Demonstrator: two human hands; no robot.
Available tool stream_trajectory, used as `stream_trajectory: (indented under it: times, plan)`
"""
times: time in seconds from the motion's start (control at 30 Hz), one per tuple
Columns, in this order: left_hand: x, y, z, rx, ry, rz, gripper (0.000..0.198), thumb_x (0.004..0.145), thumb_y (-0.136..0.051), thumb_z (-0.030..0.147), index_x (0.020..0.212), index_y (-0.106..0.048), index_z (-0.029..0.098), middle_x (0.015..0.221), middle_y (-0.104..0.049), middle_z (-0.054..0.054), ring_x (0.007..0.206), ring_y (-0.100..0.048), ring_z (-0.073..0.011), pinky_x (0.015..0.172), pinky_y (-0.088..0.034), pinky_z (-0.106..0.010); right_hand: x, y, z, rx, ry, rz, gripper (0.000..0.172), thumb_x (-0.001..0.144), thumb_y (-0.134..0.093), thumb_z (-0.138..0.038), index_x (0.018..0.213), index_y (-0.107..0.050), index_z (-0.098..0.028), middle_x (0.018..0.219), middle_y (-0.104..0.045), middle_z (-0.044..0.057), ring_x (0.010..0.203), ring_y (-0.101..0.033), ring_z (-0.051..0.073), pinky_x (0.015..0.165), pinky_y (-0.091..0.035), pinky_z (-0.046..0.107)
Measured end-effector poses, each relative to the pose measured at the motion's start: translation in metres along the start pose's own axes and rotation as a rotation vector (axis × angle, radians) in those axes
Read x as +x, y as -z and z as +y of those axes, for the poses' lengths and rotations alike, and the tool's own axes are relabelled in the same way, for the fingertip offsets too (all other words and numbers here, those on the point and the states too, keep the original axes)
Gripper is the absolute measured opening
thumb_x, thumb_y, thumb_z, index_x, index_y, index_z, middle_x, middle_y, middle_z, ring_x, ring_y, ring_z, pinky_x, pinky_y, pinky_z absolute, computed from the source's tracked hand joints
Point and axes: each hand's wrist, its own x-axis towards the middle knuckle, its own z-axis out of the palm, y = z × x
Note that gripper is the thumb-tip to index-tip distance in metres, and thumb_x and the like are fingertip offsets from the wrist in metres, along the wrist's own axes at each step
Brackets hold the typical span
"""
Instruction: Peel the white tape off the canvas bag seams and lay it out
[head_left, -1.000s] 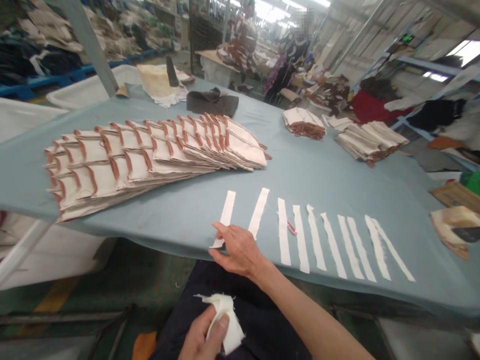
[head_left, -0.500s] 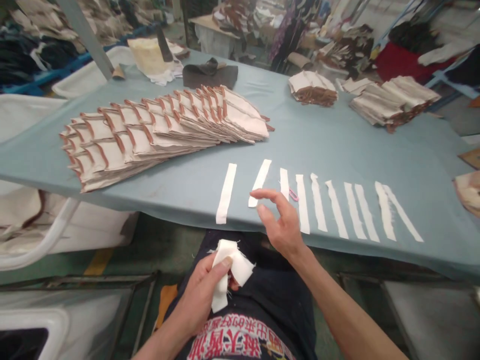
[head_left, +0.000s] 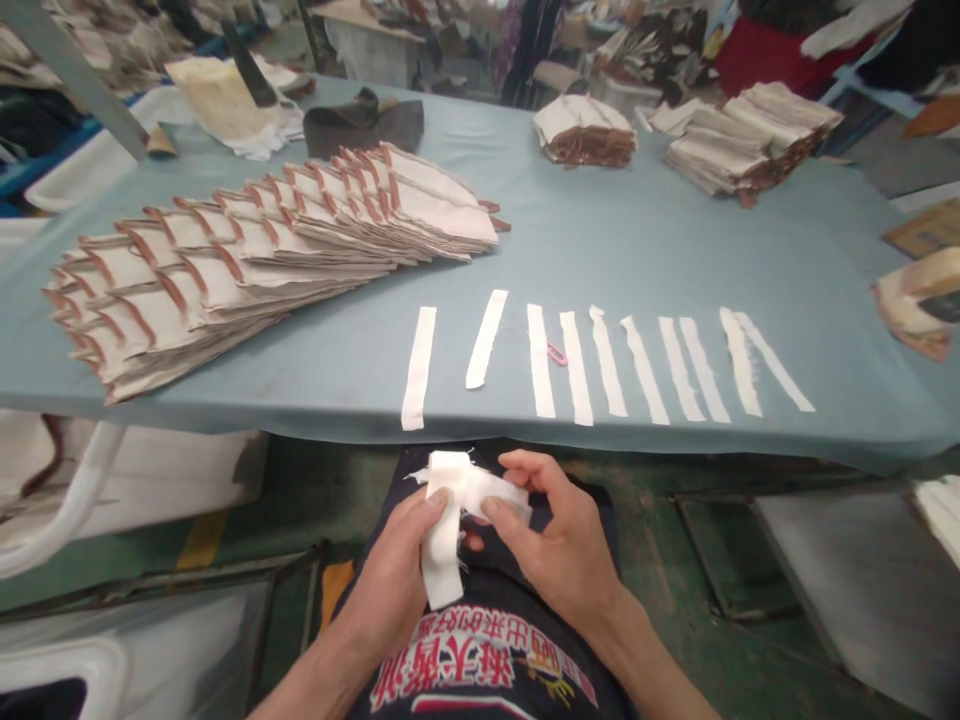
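Note:
Over my lap, my left hand [head_left: 409, 545] pinches a small bunch of white fabric strips [head_left: 444, 572] with frayed edges, thumb on top. From the right, my right hand [head_left: 559, 535] grips the end of one strip that sticks out sideways, between thumb and fingers. Both hands are just below the table's front edge. On the table, a row of separate white strips [head_left: 538, 360] lies roughly upright and spaced out along the front. A pink safety pin [head_left: 556, 353] lies between two of them.
A blue-green cloth covers the table [head_left: 585, 230]. Overlapping cream pieces with brown edges [head_left: 247, 250] fan out at left. Two stacks of similar pieces [head_left: 585, 130] lie toward the back right. A dark folded cloth [head_left: 364, 122] lies at the back. A white bin [head_left: 187, 480] stands below left.
My right hand has come down from above the table strips to the bunch and closed on a strip's end. My left hand keeps its hold. The camera view has shifted somewhat.

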Motion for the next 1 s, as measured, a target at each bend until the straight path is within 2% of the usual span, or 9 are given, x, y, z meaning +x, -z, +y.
stream_trajectory:
  times: [0.13, 0.23, 0.33, 0.43, 0.6, 0.67, 0.77, 0.9, 1.0]
  plan:
    - [0.0, -0.017, 0.009, -0.161, 0.161, 0.021, 0.03, 0.093, -0.066, 0.034, 0.099, -0.077, 0.007, 0.083, -0.08, -0.012, 0.061, -0.071, -0.0187, 0.064, -0.059, -0.027, 0.001, 0.003, 0.005, -0.19, 0.331, 0.15, 0.037, 0.091, -0.073, -0.021, 0.125, -0.058, -0.021, 0.118, -0.074, 0.013, 0.109, -0.072, 0.027, 0.094, -0.061, 0.043]
    - [0.003, -0.021, 0.013, -0.208, 0.245, 0.012, 0.037, 0.103, -0.048, 0.028, 0.105, -0.076, 0.003, 0.088, -0.081, -0.017, 0.066, -0.075, -0.0218, 0.072, -0.063, -0.033, 0.004, 0.006, 0.008, -0.28, 0.521, 0.174, 0.037, 0.093, -0.069, -0.015, 0.127, -0.056, -0.022, 0.123, -0.073, 0.014, 0.113, -0.07, 0.027, 0.095, -0.061, 0.045]
    - [0.008, -0.02, 0.014, -0.266, 0.3, 0.014, 0.038, 0.105, -0.047, 0.027, 0.102, -0.076, 0.003, 0.093, -0.081, -0.019, 0.085, -0.079, -0.0268, 0.086, -0.064, -0.036, 0.003, 0.009, 0.011, -0.302, 0.566, 0.19, 0.04, 0.092, -0.07, -0.015, 0.129, -0.056, -0.026, 0.125, -0.072, 0.012, 0.116, -0.068, 0.028, 0.096, -0.062, 0.047]
    - [0.013, -0.019, 0.014, -0.323, 0.328, 0.044, 0.032, 0.103, -0.053, 0.027, 0.092, -0.075, 0.006, 0.098, -0.081, -0.017, 0.1, -0.078, -0.0266, 0.092, -0.062, -0.033, -0.002, 0.009, 0.015, -0.34, 0.569, 0.201, 0.042, 0.091, -0.072, -0.018, 0.129, -0.058, -0.029, 0.126, -0.072, 0.01, 0.12, -0.066, 0.029, 0.101, -0.059, 0.049]
    - [0.016, -0.024, 0.017, -0.329, 0.4, 0.053, 0.038, 0.105, -0.046, 0.028, 0.097, -0.075, 0.005, 0.092, -0.08, -0.016, 0.099, -0.078, -0.0264, 0.093, -0.062, -0.035, -0.008, -0.004, 0.019, -0.369, 0.56, 0.154, 0.038, 0.095, -0.068, -0.018, 0.13, -0.057, -0.026, 0.132, -0.071, 0.012, 0.127, -0.063, 0.028, 0.107, -0.054, 0.05]
    - [0.014, -0.027, 0.015, -0.304, 0.375, 0.049, 0.038, 0.105, -0.045, 0.028, 0.101, -0.076, 0.005, 0.094, -0.08, -0.017, 0.1, -0.078, -0.0269, 0.093, -0.062, -0.036, -0.012, -0.011, 0.019, -0.371, 0.573, 0.183, 0.035, 0.094, -0.068, -0.019, 0.128, -0.059, -0.027, 0.131, -0.072, 0.011, 0.127, -0.063, 0.028, 0.108, -0.054, 0.049]
    - [0.01, -0.024, 0.009, -0.202, 0.303, 0.03, 0.031, 0.097, -0.06, 0.033, 0.104, -0.076, 0.008, 0.097, -0.081, -0.014, 0.101, -0.076, -0.0279, 0.092, -0.061, -0.035, -0.019, -0.021, 0.019, -0.366, 0.601, 0.233, 0.035, 0.092, -0.071, -0.018, 0.123, -0.061, -0.032, 0.128, -0.074, 0.006, 0.127, -0.063, 0.026, 0.11, -0.051, 0.049]
    - [0.008, -0.009, -0.005, 0.119, 0.007, 0.107, 0.037, 0.078, -0.083, 0.046, 0.099, -0.079, 0.015, 0.104, -0.081, -0.008, 0.111, -0.071, -0.0284, 0.097, -0.056, -0.031, -0.026, -0.026, 0.017, -0.344, 0.624, 0.257, 0.029, 0.093, -0.071, -0.017, 0.115, -0.067, -0.037, 0.112, -0.078, 0.0, 0.111, -0.069, 0.023, 0.111, -0.049, 0.044]
    - [0.009, 0.005, -0.018, 0.318, -0.157, 0.134, 0.04, 0.081, -0.081, 0.053, 0.094, -0.079, 0.015, 0.11, -0.08, -0.009, 0.117, -0.067, -0.0287, 0.106, -0.049, -0.031, -0.023, -0.021, 0.012, -0.287, 0.659, 0.23, 0.022, 0.097, -0.064, -0.015, 0.105, -0.07, -0.034, 0.093, -0.081, -0.001, 0.091, -0.071, 0.02, 0.104, -0.051, 0.039]
